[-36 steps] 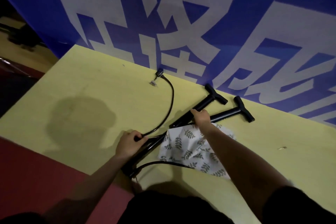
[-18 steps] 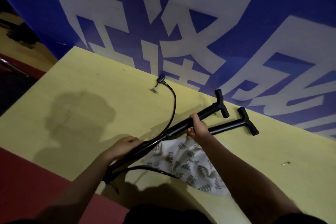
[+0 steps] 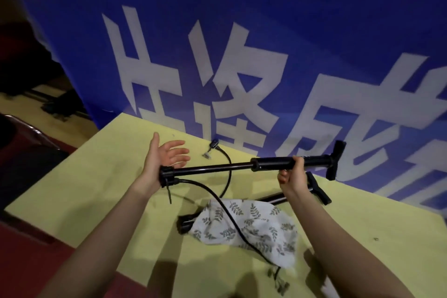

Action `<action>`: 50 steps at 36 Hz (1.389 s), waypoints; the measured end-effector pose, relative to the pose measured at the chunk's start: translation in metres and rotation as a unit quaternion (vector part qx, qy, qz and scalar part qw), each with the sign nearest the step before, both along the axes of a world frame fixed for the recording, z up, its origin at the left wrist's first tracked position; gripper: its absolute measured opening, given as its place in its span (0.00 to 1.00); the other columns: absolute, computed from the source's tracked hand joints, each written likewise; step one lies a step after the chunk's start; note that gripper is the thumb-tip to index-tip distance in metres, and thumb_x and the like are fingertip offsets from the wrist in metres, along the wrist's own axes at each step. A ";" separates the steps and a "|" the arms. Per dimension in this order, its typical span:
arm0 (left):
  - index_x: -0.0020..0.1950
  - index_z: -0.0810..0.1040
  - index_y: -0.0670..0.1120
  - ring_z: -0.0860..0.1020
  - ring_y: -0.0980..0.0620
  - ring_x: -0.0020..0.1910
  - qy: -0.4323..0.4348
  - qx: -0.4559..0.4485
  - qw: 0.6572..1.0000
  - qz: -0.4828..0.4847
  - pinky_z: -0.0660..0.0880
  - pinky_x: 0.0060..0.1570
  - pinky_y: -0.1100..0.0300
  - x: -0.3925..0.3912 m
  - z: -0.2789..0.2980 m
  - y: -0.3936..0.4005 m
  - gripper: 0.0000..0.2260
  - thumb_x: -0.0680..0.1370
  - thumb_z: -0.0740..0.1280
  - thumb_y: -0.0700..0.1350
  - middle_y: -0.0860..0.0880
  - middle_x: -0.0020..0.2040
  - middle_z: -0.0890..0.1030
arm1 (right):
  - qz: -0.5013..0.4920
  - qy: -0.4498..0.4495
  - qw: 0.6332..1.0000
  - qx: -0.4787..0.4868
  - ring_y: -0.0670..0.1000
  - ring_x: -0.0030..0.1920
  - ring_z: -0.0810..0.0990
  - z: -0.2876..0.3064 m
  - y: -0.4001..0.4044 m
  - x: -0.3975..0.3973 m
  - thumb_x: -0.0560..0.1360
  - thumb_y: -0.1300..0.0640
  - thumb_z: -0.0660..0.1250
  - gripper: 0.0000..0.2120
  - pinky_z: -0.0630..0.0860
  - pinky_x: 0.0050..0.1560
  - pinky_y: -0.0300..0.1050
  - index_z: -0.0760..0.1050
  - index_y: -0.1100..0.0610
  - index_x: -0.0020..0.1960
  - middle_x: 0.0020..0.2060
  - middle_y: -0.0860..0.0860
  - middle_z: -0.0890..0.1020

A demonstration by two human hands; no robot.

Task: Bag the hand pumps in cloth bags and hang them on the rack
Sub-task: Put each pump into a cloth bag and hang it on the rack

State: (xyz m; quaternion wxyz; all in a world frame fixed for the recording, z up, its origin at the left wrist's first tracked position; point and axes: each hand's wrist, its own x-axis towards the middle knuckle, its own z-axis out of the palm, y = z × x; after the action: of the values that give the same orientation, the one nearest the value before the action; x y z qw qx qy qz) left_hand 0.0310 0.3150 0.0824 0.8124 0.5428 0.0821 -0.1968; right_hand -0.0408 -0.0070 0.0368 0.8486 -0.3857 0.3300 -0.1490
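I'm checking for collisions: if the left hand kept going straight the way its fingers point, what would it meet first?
The left hand is open, fingers pointing right and away. Likely first comes the hose tip lying on the yellow table, then the blue banner. Depth is unclear, so it might pass above the tip.

Left hand (image 3: 162, 158) open-palmed (fingers spread), right hand (image 3: 291, 176) curled tight

Right hand (image 3: 291, 178) grips black hand pump (image 3: 271, 166) by its barrel, held level above yellow table (image 3: 101, 176), T-handle toward blue banner (image 3: 242, 43). Left hand (image 3: 163, 158) open, palm up, pump's base end resting at the wrist. Its hose (image 3: 227, 215) droops across leaf-print cloth bag (image 3: 251, 227). Second pump (image 3: 314, 187) lies on table, partly under the bag.
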 end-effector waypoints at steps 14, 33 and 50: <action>0.53 0.77 0.46 0.82 0.53 0.44 -0.219 0.013 0.967 0.127 0.78 0.44 0.56 -0.018 0.079 -0.045 0.15 0.83 0.54 0.52 0.47 0.46 0.82 | -0.078 -0.104 0.988 0.086 0.44 0.22 0.69 0.055 -0.012 -0.016 0.80 0.51 0.60 0.07 0.64 0.21 0.33 0.67 0.53 0.47 0.30 0.49 0.68; 0.51 0.73 0.45 0.78 0.50 0.35 -0.188 0.172 0.966 0.052 0.77 0.38 0.58 -0.027 0.055 -0.053 0.06 0.83 0.58 0.44 0.46 0.40 0.76 | 0.015 -0.147 0.988 0.034 0.48 0.36 0.79 0.069 0.007 -0.049 0.79 0.58 0.65 0.03 0.79 0.36 0.37 0.75 0.57 0.47 0.41 0.50 0.79; 0.51 0.72 0.46 0.81 0.51 0.38 -0.161 0.116 0.978 0.062 0.78 0.44 0.56 -0.058 0.026 -0.056 0.07 0.83 0.56 0.45 0.47 0.45 0.78 | 0.087 -0.126 0.988 0.017 0.50 0.30 0.79 0.072 0.064 -0.042 0.77 0.58 0.67 0.06 0.78 0.32 0.36 0.73 0.61 0.48 0.34 0.52 0.81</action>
State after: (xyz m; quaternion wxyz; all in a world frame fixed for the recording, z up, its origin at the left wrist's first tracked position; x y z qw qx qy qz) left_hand -0.0274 0.2588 0.1083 0.7573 0.6515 0.0057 -0.0449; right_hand -0.0824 0.0573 0.1085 0.8996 -0.3763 0.1881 -0.1167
